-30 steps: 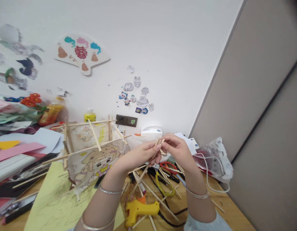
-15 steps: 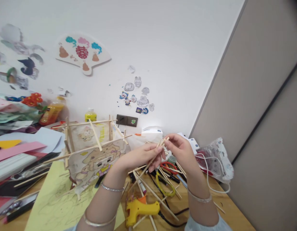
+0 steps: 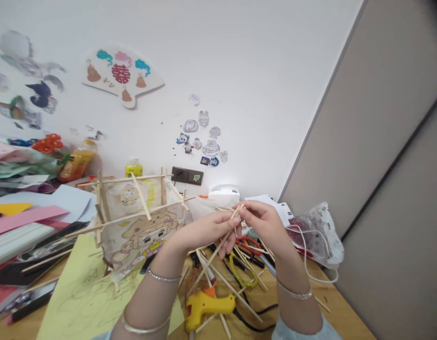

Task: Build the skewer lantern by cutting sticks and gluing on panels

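My left hand (image 3: 218, 229) is closed around thin wooden sticks (image 3: 215, 255) that slant up to the right, thumb pressed on them. My right hand (image 3: 261, 221) pinches the upper end of the sticks between thumb and fingertips, close beside the left thumb. How many sticks are held cannot be made out. Below the hands lies a yellow hot glue gun (image 3: 211, 306) among loose sticks. Left of my hands stands a box-like frame of wooden sticks (image 3: 143, 196) with drawn paper panels (image 3: 147, 233) on its sides.
A yellow sheet with pencil lines (image 3: 72, 293) lies under the frame. Yellow-handled scissors (image 3: 235, 271), pens and a black cable (image 3: 255, 326) crowd the table. Papers (image 3: 34, 219) and bottles (image 3: 78, 160) stand at left; a clear plastic bag (image 3: 319, 236) lies at right beside a grey panel.
My right hand has shifted slightly left, nearer the left thumb. The upper stick ends, spread apart before, now lie closer together. Both hands keep their hold.
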`<state>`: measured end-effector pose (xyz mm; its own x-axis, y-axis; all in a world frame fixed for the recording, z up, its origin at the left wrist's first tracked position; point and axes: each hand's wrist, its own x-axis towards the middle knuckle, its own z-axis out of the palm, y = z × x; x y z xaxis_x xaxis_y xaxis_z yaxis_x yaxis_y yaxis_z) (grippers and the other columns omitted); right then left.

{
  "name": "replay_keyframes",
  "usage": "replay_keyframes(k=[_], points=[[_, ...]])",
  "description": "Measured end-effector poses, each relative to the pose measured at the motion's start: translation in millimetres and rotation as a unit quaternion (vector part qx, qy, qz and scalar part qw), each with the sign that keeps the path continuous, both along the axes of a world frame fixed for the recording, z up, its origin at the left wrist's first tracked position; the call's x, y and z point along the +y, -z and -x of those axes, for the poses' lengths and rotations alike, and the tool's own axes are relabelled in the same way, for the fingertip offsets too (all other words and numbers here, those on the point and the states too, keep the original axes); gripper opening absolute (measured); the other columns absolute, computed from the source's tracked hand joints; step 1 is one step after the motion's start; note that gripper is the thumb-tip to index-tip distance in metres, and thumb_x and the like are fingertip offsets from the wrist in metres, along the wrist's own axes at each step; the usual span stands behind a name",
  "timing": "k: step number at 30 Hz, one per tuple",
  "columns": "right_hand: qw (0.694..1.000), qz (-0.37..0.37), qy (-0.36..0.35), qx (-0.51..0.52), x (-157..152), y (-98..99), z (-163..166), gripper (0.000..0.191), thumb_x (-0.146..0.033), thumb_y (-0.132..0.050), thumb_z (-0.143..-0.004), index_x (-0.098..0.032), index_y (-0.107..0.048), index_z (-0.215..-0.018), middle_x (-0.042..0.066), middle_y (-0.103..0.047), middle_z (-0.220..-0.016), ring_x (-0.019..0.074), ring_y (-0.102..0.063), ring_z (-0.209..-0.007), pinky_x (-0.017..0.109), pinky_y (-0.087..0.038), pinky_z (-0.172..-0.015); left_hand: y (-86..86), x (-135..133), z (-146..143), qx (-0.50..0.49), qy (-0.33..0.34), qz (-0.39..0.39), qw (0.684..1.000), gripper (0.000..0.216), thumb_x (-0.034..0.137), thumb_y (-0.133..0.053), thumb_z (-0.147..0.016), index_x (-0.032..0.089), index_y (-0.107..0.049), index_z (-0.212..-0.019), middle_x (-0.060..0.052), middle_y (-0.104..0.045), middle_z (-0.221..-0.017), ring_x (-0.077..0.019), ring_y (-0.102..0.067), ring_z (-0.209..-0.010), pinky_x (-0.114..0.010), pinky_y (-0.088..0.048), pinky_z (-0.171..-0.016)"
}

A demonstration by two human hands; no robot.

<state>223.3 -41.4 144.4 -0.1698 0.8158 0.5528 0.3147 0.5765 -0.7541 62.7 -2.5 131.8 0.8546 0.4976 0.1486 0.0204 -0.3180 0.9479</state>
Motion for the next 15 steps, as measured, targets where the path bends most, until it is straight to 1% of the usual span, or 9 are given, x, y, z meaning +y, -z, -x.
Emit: replay_keyframes(k=[2, 3, 5, 7, 9, 12, 15], points=[[1.000, 0.010, -0.015, -0.010, 1, 0.5, 1, 0.022, -0.032, -0.055, -0.084, -0.019, -0.065, -0.069, 0.000, -0.061, -0.065, 0.0145, -0.056, -0.066, 0.027, -0.045, -0.066, -0.9, -2, 0, 0.006, -0.007, -0.017, 1.000, 0.042, 0.059, -0.036, -0.086, 0.019, -0.047, -0.080, 0.002, -0.060, -0.057, -0.0106, -0.057, -0.051, -0.021, -0.038, -0.050], [1.000, 0.016, -0.018, -0.012, 2, 1.2, 1, 0.023, -0.032, -0.055, -0.084, -0.018, -0.065, -0.070, -0.001, -0.059, -0.063, 0.0139, -0.055, -0.063, 0.027, -0.045, -0.064, -1.3, -2, 0, 0.007, -0.012, -0.025, 1.000, 0.041, 0.058, -0.038, -0.086, 0.018, -0.047, -0.080, 0.002, -0.061, -0.058, -0.0113, -0.057, -0.054, -0.022, -0.040, -0.052], [0.999, 0.032, -0.007, -0.004, 5, 3.4, 0, 0.020, -0.035, -0.057, -0.083, -0.018, -0.068, -0.083, -0.001, -0.060, -0.065, 0.0135, -0.055, -0.061, 0.026, -0.045, -0.060, -1.6, -3, 0, 0.006, -0.014, -0.029, 0.999, 0.040, 0.058, -0.039, -0.086, 0.019, -0.047, -0.081, 0.002, -0.060, -0.058, -0.0116, -0.057, -0.054, -0.023, -0.042, -0.055], [0.999, 0.042, 0.021, 0.017, 8, 6.9, -1, 0.027, -0.037, -0.060, -0.081, -0.019, -0.067, -0.099, 0.000, -0.063, -0.071, 0.0136, -0.056, -0.061, 0.026, -0.046, -0.057, -0.6, -3, -1, 0.001, -0.005, -0.009, 1.000, 0.040, 0.059, -0.037, -0.086, 0.019, -0.045, -0.082, 0.003, -0.058, -0.055, -0.0111, -0.055, -0.049, -0.024, -0.042, -0.052], [0.998, 0.042, 0.042, 0.031, 10, 10.6, -2, 0.034, -0.039, -0.061, -0.079, -0.020, -0.066, -0.107, 0.002, -0.066, -0.078, 0.0141, -0.058, -0.062, 0.026, -0.046, -0.056, 1.3, -2, -2, -0.013, 0.006, 0.015, 1.000, 0.042, 0.060, -0.036, -0.086, 0.020, -0.043, -0.081, 0.004, -0.057, -0.054, -0.0104, -0.053, -0.045, -0.024, -0.042, -0.050], [0.998, 0.038, 0.049, 0.016, 13, 13.7, -4, 0.031, -0.040, -0.061, -0.080, -0.021, -0.069, -0.103, 0.004, -0.069, -0.084, 0.0164, -0.060, -0.069, 0.027, -0.047, -0.057, 3.7, 0, -3, -0.030, 0.015, 0.026, 0.999, 0.043, 0.062, -0.038, -0.084, 0.020, -0.043, -0.079, 0.004, -0.055, -0.051, -0.0100, -0.051, -0.042, -0.023, -0.042, -0.049], [0.998, 0.013, 0.053, -0.016, 13, 13.2, -7, 0.027, -0.039, -0.061, -0.080, -0.022, -0.071, -0.097, 0.004, -0.070, -0.090, 0.0182, -0.062, -0.079, 0.028, -0.048, -0.066, 3.1, -1, -2, -0.024, 0.022, 0.018, 0.999, 0.047, 0.064, -0.038, -0.083, 0.019, -0.046, -0.074, 0.004, -0.053, -0.047, -0.0101, -0.051, -0.042, -0.023, -0.042, -0.048]])
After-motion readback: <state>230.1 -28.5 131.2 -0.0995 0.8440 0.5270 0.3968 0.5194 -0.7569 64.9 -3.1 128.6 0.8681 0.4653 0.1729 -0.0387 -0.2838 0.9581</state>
